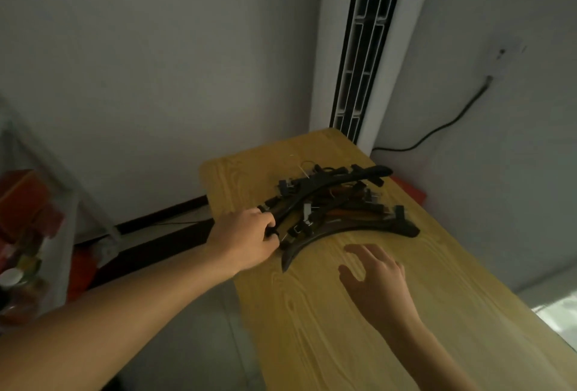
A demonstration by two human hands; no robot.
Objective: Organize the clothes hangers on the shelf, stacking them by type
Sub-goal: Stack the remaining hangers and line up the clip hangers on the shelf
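— Head view first: where are the hangers?

— A tangled pile of hangers [337,206] lies on the far half of the wooden shelf [327,312], a light, grained board running from the near right toward the far corner of the room. Dark curved wooden ones are mixed with clip hangers whose metal clips show — no sorted stacks that I can make out.

— And the hands?

— The left hand [246,236] is at the left end of the pile, fingers curled round the end of a long black hanger [331,184] that arches over the top of the heap toward the far right. The right hand [374,278] hovers above bare board just near of the pile, fingers spread and relaxed, holding nothing. Between it and the heap lies a dark brown curved hanger [346,231], the nearest of the lot, flat on the board.

— Anything around it?

— A tall white air conditioner [362,47] stands in the far corner, a black cable [449,123] runs down the right wall, and a blurred rack [28,234] with red items sits at the left.
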